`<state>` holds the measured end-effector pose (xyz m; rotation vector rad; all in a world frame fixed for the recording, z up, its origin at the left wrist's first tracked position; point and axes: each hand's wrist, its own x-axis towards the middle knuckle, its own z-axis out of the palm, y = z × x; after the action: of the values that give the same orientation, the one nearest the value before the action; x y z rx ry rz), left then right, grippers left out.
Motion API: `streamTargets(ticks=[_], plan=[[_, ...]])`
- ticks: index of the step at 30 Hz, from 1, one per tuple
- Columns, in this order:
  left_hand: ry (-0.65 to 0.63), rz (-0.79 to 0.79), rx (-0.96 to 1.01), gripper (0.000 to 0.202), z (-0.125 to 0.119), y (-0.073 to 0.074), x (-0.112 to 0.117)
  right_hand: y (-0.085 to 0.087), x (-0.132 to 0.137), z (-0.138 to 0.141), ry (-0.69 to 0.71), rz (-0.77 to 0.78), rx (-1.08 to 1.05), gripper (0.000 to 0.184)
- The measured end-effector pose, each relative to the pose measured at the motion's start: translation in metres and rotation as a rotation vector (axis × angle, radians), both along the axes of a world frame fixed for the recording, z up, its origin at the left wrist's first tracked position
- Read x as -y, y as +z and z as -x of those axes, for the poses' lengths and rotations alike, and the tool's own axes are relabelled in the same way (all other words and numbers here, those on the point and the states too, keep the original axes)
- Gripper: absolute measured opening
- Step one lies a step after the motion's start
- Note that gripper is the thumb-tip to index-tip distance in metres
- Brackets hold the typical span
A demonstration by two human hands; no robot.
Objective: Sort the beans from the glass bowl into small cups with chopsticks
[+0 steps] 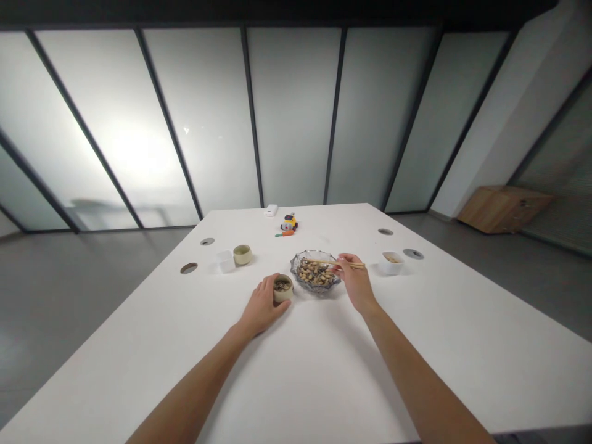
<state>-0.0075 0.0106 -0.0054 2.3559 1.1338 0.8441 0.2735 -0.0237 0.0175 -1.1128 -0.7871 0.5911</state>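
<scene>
My left hand [263, 307] is wrapped round a small greenish cup [283, 295] standing on the table, with dark seed-like bits inside it. Just right of the cup sits a clear, scalloped glass bowl [296, 279] holding a mix of pale and dark pieces [314, 273], perhaps nuts and seeds. In my right hand [354, 280] is a pair of light wooden chopsticks [324, 262], held level over the bowl and pointing left. Whether their tips grip a piece is too small to tell.
A white tub [392, 264] with pale pieces stands right of the bowl. To the left are a clear plastic tub [226, 262] and another greenish cup [242, 254]. Farther back lie a yellow toy vehicle [289, 222], an orange carrot-shaped item [285, 234] and a white device [271, 210]. The white table [296, 382] has several round holes.
</scene>
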Motion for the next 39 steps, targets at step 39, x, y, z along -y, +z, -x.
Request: streamTargets(ticks=[39], plan=[[0.001,0.0,-0.009,0.07,0.001,0.0,0.002,0.026,0.011,-0.003,0.241,-0.038,-0.186,0.052]])
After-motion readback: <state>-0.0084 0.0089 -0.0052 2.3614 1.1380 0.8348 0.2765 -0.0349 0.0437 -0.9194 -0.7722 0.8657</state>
